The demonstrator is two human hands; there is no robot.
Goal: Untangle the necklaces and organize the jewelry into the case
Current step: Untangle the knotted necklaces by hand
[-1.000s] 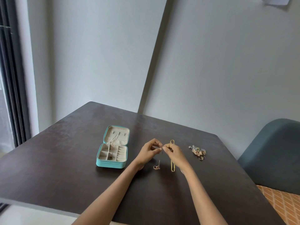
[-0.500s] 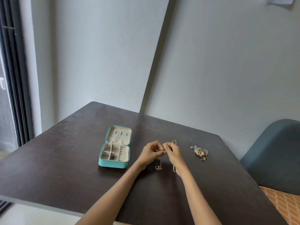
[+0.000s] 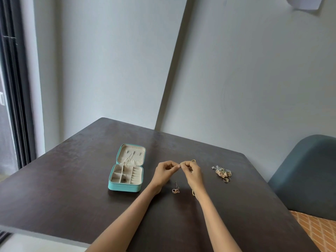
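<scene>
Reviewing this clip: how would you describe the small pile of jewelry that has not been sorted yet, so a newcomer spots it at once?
Start at the dark table and find the open teal case on its left half. Move right, past the left hand and right hand pinching together, to the jewelry pile toward the table's right edge. It is a mixed gold and silver cluster, unlike the lone pendant below the hands.

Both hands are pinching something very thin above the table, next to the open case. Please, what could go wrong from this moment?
1. The left hand and right hand pinch a thin chain with a pendant hanging low; pulling apart may tighten a knot or snap it.
2. The gold necklace lies under the right wrist and could be dragged along.
3. A chain already trails from the lid of the jewelry case into its compartments; new pieces might tangle with it.
</scene>
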